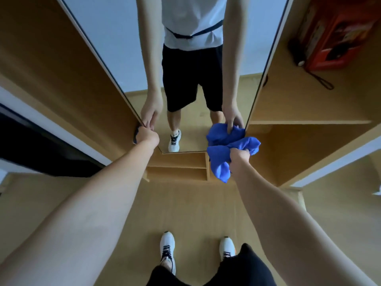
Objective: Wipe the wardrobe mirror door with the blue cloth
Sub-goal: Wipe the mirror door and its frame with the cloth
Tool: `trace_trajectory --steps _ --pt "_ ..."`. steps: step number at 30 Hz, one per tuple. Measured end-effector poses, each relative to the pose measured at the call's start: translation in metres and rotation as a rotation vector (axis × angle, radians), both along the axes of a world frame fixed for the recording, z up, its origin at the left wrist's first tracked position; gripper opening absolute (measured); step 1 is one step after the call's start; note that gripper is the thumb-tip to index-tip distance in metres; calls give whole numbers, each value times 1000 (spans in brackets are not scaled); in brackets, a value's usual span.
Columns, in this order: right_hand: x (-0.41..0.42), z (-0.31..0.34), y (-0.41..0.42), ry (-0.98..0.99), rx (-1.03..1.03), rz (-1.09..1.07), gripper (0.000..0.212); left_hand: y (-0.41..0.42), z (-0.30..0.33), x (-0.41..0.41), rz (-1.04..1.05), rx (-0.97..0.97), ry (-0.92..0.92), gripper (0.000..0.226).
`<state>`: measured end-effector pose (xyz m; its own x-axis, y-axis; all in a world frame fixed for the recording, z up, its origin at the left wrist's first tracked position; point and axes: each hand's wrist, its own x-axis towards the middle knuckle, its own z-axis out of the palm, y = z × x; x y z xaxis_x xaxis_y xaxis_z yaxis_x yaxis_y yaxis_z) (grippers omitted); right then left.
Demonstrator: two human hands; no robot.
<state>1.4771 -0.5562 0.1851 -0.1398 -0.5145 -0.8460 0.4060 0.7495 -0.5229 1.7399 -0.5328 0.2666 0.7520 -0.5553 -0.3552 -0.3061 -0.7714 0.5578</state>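
The blue cloth is bunched in the right hand, whose fingers are curled tightly round its middle so that folds spill out above and below the fist. The upper fold lies against the lower right corner of the wardrobe mirror door, close to the door's right edge, and its reflection meets it there in the glass. The mirror door stands upright in front of the person, narrow and tall, framed by a thin dark edge, and reflects a white shirt, dark shorts, bare legs and a white trainer.

The left hand is closed round the door's left edge near the bottom, fingers wrapped over the rim.

Behind and to either side is the wooden wardrobe, its open compartments showing on the right. On the upper right shelf lies a red box with a black folded umbrella just beside it, its wrist strap trailing down. Below the mirror is a low wooden shelf unit. The person's white trainers stand on the wood-tone floor.
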Motion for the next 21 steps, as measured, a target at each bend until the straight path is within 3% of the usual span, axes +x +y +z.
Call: trace_trajectory --steps 4,9,15,21 --pt "0 24 0 85 -129 84 55 9 33 -11 51 -58 29 35" --pt "-7 65 1 88 -183 108 50 21 71 -27 80 -81 68 41" --pt "-8 110 3 340 -372 222 43 32 106 -22 54 -178 -55 36" --pt "-7 169 6 470 -483 237 49 30 148 -25 -4 -251 27 41"
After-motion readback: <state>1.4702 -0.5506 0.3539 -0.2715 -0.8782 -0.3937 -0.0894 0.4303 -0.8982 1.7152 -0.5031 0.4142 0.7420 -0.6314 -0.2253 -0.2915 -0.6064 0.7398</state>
